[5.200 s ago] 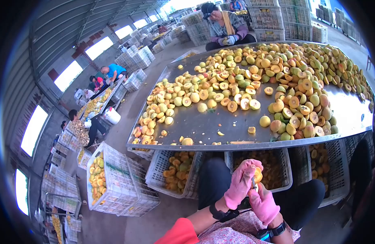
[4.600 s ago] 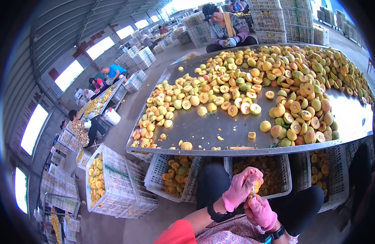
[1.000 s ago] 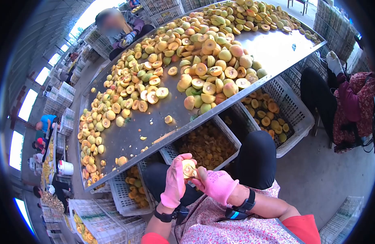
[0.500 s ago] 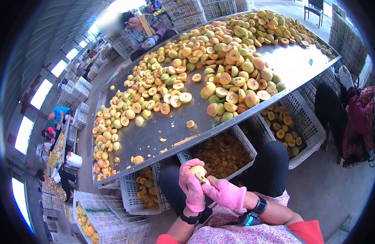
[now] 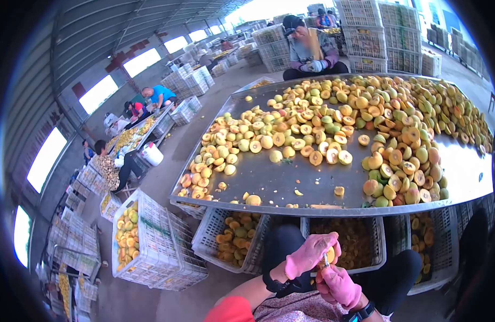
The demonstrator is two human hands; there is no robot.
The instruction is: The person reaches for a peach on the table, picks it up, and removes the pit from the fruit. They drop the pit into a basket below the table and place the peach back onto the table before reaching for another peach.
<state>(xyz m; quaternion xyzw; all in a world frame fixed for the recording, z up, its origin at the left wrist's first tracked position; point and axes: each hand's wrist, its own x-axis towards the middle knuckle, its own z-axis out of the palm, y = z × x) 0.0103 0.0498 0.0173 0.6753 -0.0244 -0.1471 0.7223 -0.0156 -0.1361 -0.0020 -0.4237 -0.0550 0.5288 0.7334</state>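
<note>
In its pink glove, my left hand (image 5: 308, 255) is closed round a yellow peach half (image 5: 330, 254) above my lap. My right hand (image 5: 341, 285), also gloved in pink, grips a small metal pitting tool (image 5: 326, 261). Its tip meets the peach half; the handle is hidden in my fist. Both hands are in front of a crate (image 5: 383, 239) of cut fruit pieces under the table's edge. On the metal table (image 5: 269, 182) beyond lie heaps of halved peaches (image 5: 312, 115).
A crate of peach halves (image 5: 204, 236) stands under the table to the left, beside tall white crates (image 5: 156, 247) on the floor. Across the table sits a co-worker (image 5: 312, 53). Several people work at another table (image 5: 132, 134) on the left. Stacked crates (image 5: 365, 35) rise behind.
My view has swung left and up, so the table appears more level and further right. My hands remain together on the peach half and tool, with the right hand now lower beneath the fruit.
</note>
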